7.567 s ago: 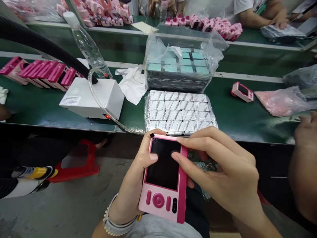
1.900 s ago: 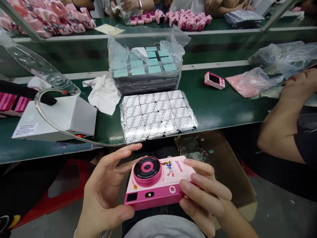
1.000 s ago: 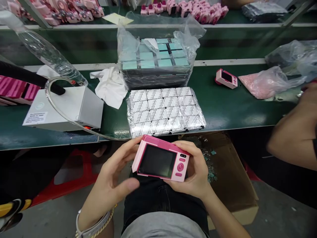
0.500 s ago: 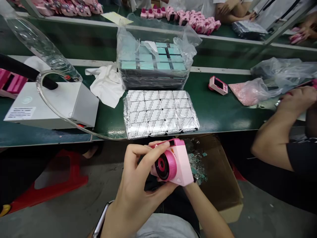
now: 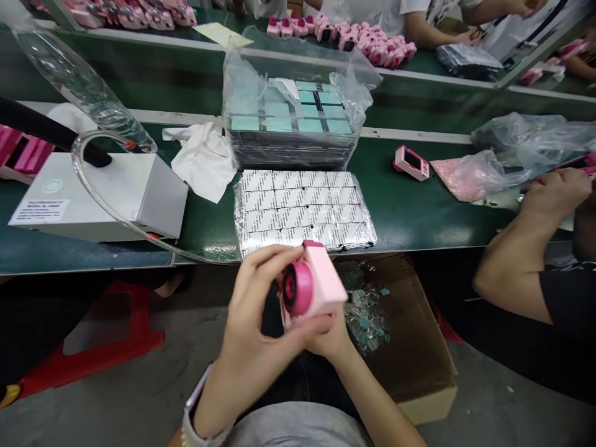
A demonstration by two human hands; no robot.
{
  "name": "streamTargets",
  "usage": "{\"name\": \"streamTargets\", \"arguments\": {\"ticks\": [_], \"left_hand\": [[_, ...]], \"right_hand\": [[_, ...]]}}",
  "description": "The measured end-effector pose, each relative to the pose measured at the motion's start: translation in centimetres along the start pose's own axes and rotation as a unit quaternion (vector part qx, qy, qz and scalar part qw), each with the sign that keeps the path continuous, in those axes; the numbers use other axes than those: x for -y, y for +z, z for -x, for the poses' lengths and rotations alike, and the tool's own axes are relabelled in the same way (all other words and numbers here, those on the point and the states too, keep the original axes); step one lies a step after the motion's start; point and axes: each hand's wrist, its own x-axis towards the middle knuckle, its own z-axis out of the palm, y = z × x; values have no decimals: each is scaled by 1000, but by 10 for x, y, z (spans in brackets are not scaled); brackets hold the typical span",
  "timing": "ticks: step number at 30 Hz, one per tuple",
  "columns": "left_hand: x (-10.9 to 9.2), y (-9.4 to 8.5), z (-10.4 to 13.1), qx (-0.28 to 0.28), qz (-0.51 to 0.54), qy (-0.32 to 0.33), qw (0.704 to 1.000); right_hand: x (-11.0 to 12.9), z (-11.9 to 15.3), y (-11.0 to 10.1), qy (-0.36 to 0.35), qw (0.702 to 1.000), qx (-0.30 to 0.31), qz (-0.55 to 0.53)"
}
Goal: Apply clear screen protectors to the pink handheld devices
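Observation:
A pink toy camera with a darker pink lens ring is held up in front of my lap, near the bench's front edge. My left hand grips it from the left, fingers over the top and thumb underneath, with the lens facing left. Behind and below the camera is my right hand, holding it too; most of its fingers are hidden. Just beyond lies a plastic-wrapped sheet of white printed rectangular pieces on the green bench.
Behind the sheet stands a bagged stack of teal-topped panels. A white box with a hose is at left, beside a white cloth. Another pink camera lies right, near a co-worker's arm. A cardboard box holds scraps below.
The toy camera has risen slightly and turned, its lens now facing more to the left. Both my hands have moved with it, and the left wrist has rotated.

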Motion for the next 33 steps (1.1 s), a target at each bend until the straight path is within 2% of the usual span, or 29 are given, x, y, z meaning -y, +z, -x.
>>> {"name": "streamTargets", "arguments": {"ticks": [2,4,7,10,15,19,24,27,29,33], "left_hand": [[13,-15,-5,13,106,-28,994],[26,-30,-7,23,165,-49,985],[40,-44,-6,32,183,-64,980],[45,-50,-4,47,177,-55,982],[40,-54,0,62,120,-42,990],[33,-55,5,63,76,-50,994],[20,-51,6,77,108,-49,990],[10,-48,4,85,175,-88,977],[4,-45,2,65,210,-133,967],[-4,-42,-1,41,212,-171,961]], "right_hand": [[10,-1,-1,8,997,-66,-39],[22,-3,-5,11,992,-118,-36],[36,-7,-15,-2,990,-140,29],[45,-10,-25,-35,989,-126,75],[46,-14,-45,-79,991,-68,89],[43,-18,-61,-91,991,-26,90],[42,-19,-71,-83,994,-5,71],[42,-17,-72,-73,995,2,61],[43,-16,-72,-63,997,6,54],[47,-16,-72,-52,997,12,59]]}}
